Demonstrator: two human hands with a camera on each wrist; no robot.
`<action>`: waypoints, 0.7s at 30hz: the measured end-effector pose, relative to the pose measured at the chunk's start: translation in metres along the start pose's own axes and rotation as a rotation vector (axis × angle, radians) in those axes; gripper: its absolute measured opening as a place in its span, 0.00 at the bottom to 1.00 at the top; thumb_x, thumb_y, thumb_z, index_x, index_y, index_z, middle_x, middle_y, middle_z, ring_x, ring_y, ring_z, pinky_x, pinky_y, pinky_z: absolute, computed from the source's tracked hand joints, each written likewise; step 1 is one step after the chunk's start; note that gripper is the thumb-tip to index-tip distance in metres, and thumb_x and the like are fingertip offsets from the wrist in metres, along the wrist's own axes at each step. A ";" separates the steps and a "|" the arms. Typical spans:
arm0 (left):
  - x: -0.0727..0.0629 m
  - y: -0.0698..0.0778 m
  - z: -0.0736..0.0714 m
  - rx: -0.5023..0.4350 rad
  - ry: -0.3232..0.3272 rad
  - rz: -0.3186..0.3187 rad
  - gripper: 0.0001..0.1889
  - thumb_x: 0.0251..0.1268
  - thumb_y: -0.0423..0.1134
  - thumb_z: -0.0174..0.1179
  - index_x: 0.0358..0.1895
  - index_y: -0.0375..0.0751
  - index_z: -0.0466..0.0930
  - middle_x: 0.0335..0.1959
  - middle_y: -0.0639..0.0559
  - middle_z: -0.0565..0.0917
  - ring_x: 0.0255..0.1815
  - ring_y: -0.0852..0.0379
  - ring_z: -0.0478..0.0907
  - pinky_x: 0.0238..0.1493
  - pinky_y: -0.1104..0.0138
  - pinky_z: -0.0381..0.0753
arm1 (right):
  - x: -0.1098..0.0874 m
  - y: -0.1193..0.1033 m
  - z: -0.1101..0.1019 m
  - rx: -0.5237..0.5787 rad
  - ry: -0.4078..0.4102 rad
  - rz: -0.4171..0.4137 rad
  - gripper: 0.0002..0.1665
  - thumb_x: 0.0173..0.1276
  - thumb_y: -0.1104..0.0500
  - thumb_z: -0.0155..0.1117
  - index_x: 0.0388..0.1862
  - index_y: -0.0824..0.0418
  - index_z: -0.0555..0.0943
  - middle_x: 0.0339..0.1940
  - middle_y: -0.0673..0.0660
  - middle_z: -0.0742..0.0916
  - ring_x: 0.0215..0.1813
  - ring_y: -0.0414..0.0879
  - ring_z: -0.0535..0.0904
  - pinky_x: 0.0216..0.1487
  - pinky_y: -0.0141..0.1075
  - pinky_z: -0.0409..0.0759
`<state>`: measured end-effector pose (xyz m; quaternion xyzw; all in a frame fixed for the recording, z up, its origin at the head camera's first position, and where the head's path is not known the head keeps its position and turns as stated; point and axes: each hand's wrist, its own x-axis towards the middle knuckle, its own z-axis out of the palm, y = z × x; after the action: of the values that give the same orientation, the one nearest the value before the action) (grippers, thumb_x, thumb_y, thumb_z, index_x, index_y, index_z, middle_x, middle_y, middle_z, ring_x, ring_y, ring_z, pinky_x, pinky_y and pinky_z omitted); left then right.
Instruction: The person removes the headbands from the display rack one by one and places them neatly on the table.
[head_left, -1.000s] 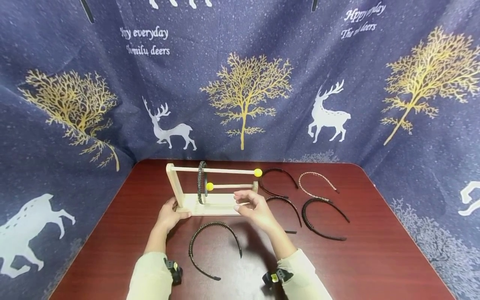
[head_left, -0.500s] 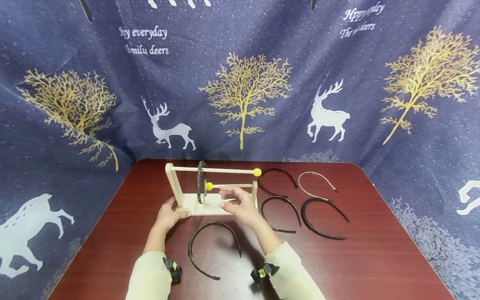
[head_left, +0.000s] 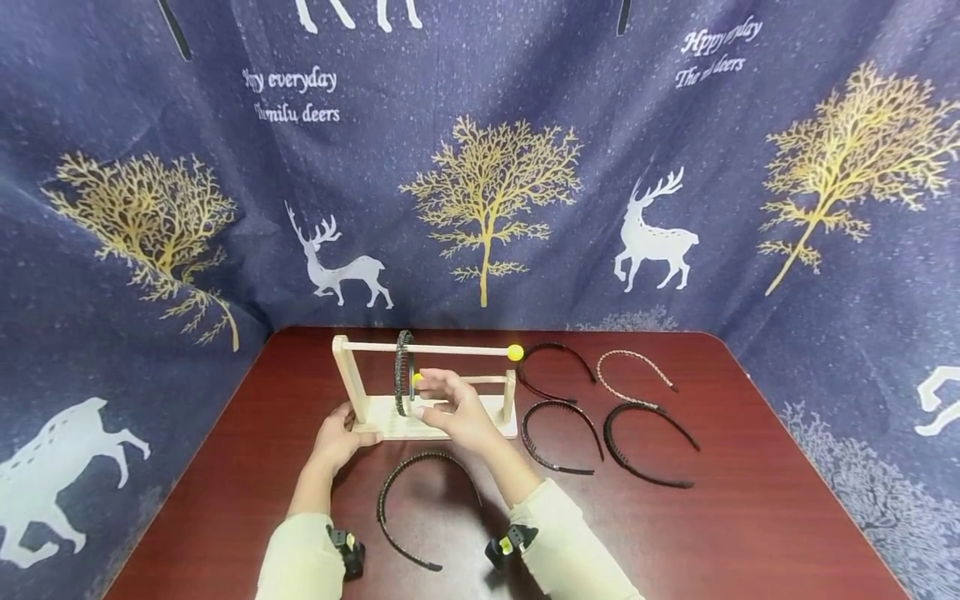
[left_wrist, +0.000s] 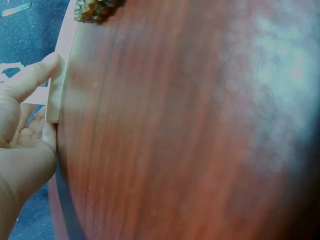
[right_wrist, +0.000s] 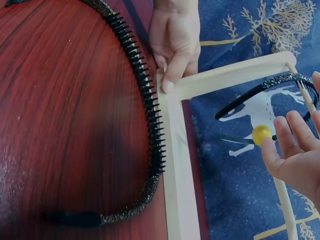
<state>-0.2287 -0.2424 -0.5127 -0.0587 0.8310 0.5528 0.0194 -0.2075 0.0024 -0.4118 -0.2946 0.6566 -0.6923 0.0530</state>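
Note:
My left hand (head_left: pixel 336 440) grips the left end of a pale wooden headband rack (head_left: pixel 386 428). In the left wrist view its thumb lies on the base's edge (left_wrist: pixel 56 97), fingers behind. A dark glittery toothed headband (head_left: pixel 401 379) hangs on the rack's upper rod (head_left: pixel 465 350). My right hand (head_left: pixel 459 417) is in front of the lower rod, fingers parted and loosely bent, holding nothing. In the right wrist view its fingertips are right by the yellow ball (right_wrist: pixel 261 135) on that rod's end, close to the hanging headband (right_wrist: pixel 280 80).
Another toothed headband (head_left: pixel 384 504) lies on the red-brown table (head_left: pixel 712 542) in front of the rack. Several more headbands lie to the right, among them a black one (head_left: pixel 618 454) and a light braided one (head_left: pixel 603 371). A deer-printed curtain (head_left: pixel 480 67) hangs behind.
My right hand has moved left along the lower rod, from its right end to the yellow ball near the hanging headband. My left hand has stayed on the rack's base.

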 end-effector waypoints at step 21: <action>-0.001 0.000 -0.001 -0.012 0.000 0.005 0.45 0.44 0.28 0.70 0.67 0.25 0.54 0.64 0.27 0.62 0.64 0.36 0.60 0.61 0.53 0.61 | 0.008 0.000 0.015 0.019 -0.046 0.023 0.28 0.58 0.76 0.58 0.59 0.77 0.65 0.45 0.77 0.77 0.49 0.66 0.72 0.50 0.39 0.74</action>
<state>-0.2282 -0.2430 -0.5124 -0.0568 0.8279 0.5577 0.0178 -0.2066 -0.0142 -0.4093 -0.3024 0.6519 -0.6909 0.0785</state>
